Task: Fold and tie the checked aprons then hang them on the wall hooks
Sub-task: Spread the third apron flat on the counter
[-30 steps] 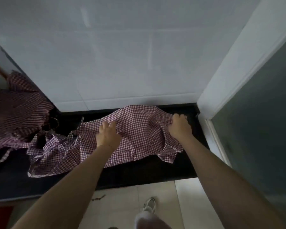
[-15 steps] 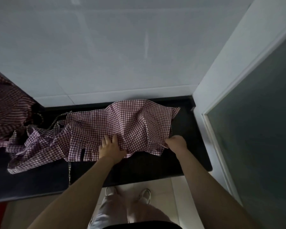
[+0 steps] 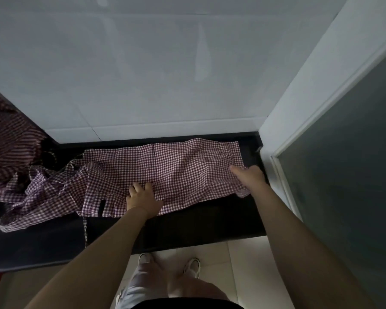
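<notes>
A red-and-white checked apron (image 3: 178,168) lies spread out along the black counter (image 3: 198,226), nearly flat with a few creases. My left hand (image 3: 143,198) rests flat on its near edge, fingers straight. My right hand (image 3: 251,177) holds the apron's right end, thumb on top of the cloth and fingers hidden at the edge. A second checked apron (image 3: 38,197) lies crumpled at the left, its straps tangled against the first one. No wall hooks are in view.
More checked cloth (image 3: 7,139) hangs or is heaped at the far left. A white tiled wall (image 3: 143,74) backs the counter. A white frame (image 3: 299,121) with a dark glass panel closes in the right side. My shoes stand on pale floor tiles below.
The apron went from a raised bunch to a spread, flatter strip. Both hands drew it toward the front edge; my right hand then moved out to the right end.
</notes>
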The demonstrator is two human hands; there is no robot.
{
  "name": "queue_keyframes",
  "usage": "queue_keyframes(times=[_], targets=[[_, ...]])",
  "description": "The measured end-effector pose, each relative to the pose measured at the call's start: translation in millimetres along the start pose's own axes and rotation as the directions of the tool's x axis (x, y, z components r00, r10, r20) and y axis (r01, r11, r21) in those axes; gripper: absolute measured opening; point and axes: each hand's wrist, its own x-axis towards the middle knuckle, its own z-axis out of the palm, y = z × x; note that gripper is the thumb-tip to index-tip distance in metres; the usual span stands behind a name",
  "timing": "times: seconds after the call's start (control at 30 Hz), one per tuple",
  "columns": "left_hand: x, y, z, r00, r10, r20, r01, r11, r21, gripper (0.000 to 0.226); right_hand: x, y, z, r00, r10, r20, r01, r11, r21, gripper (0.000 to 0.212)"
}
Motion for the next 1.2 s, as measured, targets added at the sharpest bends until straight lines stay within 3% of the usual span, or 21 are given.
queue_keyframes(times=[0.03, 0.1, 0.2, 0.27, 0.3, 0.37, 0.47, 0.53, 0.6, 0.7, 0.83, 0.93, 1.03, 1.1, 1.13, 1.17, 1.2], targets=[[0, 0, 0, 1.0, -0.012, -0.004, 0.012, 1.0, -0.009, 0.089, -1, 3, 0, 0.995, 0.034, 0.096, -0.022, 0.992, -0.128, 0.046], [-2, -4, 1, 0.999, -0.042, -0.023, 0.042, 0.999, -0.032, 0.088, -2, 10, -4, 0.987, 0.082, 0.136, -0.009, 0.883, -0.469, 0.039], [-5, -14, 0, 0.985, -0.151, -0.086, 0.145, 0.987, -0.072, 0.086, -6, 20, -11, 0.992, 0.116, 0.043, -0.02, 0.491, -0.871, 0.034], [-8, -18, -6, 0.972, -0.216, -0.087, 0.214, 0.976, -0.028, 0.078, -8, 23, -6, 0.999, 0.048, 0.016, 0.002, 0.277, -0.961, 0.038], [-8, -18, -11, 0.969, -0.224, -0.1, 0.225, 0.974, -0.007, 0.069, -10, 18, -1, 0.998, -0.057, 0.013, 0.027, 0.261, -0.965, 0.038], [-6, -18, -19, 0.961, -0.184, -0.206, 0.192, 0.981, 0.021, 0.051, -10, 9, 14, 0.95, -0.311, 0.022, 0.13, 0.33, -0.935, 0.038], [6, -16, -32, 0.935, -0.008, -0.356, 0.013, 1.0, 0.01, 0.053, -8, -7, 44, 0.832, -0.527, 0.171, 0.409, 0.376, -0.831, 0.047], [17, -15, -41, 0.934, 0.093, -0.344, -0.096, 0.995, 0.008, 0.066, -7, -15, 65, 0.796, -0.52, 0.311, 0.541, 0.379, -0.751, 0.055], [33, -18, -46, 0.946, 0.162, -0.282, -0.145, 0.986, 0.079, 0.07, -2, -20, 85, 0.804, -0.43, 0.412, 0.574, 0.377, -0.727, 0.062], [54, -26, -50, 0.969, 0.186, -0.162, -0.158, 0.972, 0.173, 0.064, 7, -23, 100, 0.85, -0.319, 0.419, 0.515, 0.338, -0.788, 0.06], [67, -29, -63, 0.985, 0.164, -0.06, -0.142, 0.952, 0.269, 0.041, 15, -35, 101, 0.879, -0.224, 0.42, 0.464, 0.204, -0.862, 0.033], [69, -29, -76, 0.984, 0.162, -0.067, -0.132, 0.935, 0.329, 0.033, 14, -49, 96, 0.856, -0.266, 0.443, 0.488, 0.136, -0.862, 0.032], [67, -30, -90, 0.927, 0.203, -0.316, -0.148, 0.971, 0.189, 0.026, 13, -61, 86, 0.76, -0.525, 0.384, 0.55, 0.205, -0.809, 0.024], [58, -28, -98, 0.828, 0.264, -0.494, -0.237, 0.964, 0.118, 0.019, 15, -60, 81, 0.593, -0.755, 0.279, 0.535, 0.112, -0.837, 0.012], [54, -27, -101, 0.818, 0.305, -0.488, -0.275, 0.952, 0.134, 0.02, 11, -62, 79, 0.503, -0.826, 0.254, 0.519, 0.053, -0.853, 0.01], [49, -25, -104, 0.859, 0.344, -0.38, -0.298, 0.938, 0.176, 0.023, 8, -62, 77, 0.439, -0.854, 0.278, 0.509, -0.019, -0.861, 0.011], [45, -21, -106, 0.921, 0.354, -0.164, -0.313, 0.921, 0.231, 0.027, 3, -65, 74, 0.48, -0.792, 0.378, 0.522, -0.088, -0.848, 0.008]])
